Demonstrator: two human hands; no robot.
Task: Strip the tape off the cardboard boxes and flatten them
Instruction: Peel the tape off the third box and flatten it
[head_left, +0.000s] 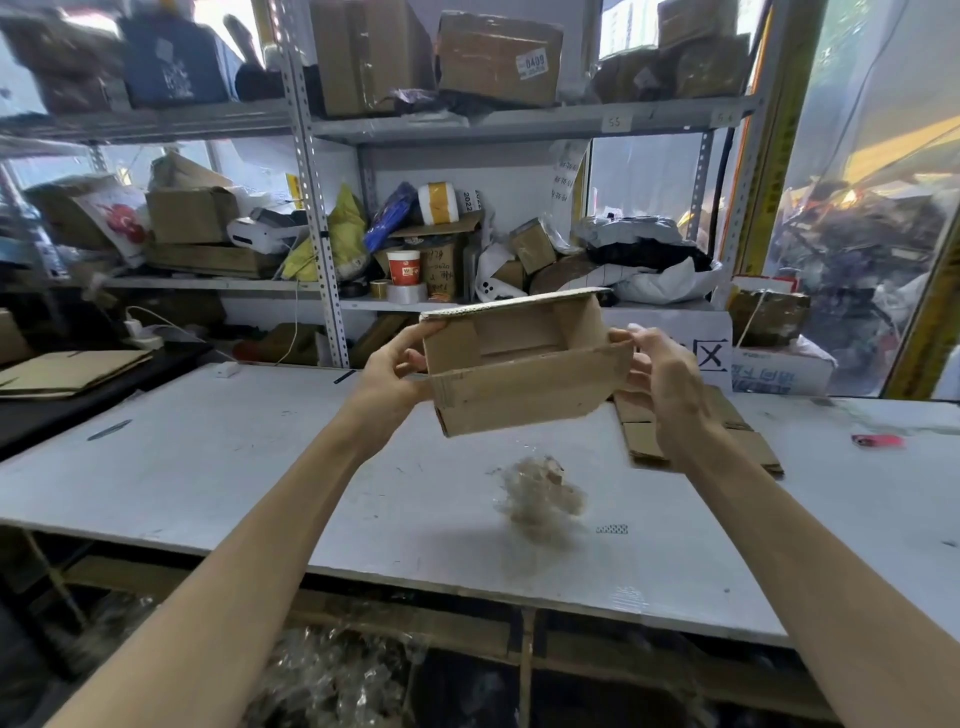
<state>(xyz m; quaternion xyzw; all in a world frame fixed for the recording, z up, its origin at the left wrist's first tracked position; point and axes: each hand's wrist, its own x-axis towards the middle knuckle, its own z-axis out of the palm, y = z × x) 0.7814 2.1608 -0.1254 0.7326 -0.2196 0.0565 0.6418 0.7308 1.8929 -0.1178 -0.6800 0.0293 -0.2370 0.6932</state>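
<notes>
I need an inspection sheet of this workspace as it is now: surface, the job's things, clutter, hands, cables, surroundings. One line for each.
Surface: scuffed white worktable, marked with scratches.
Job's things: open brown cardboard box held above the table; flattened brown cardboard pieces lying under the right hand; blurred wad of clear stripped tape, on or just above the table, cannot tell.
Clutter: small pink object on the table at right.
Hands: left hand grips the box's left end; right hand grips its right end.
Cables: thin white cable hanging below the lower shelf, left.
Surroundings: grey metal shelving stacked with brown cardboard parcels.
</notes>
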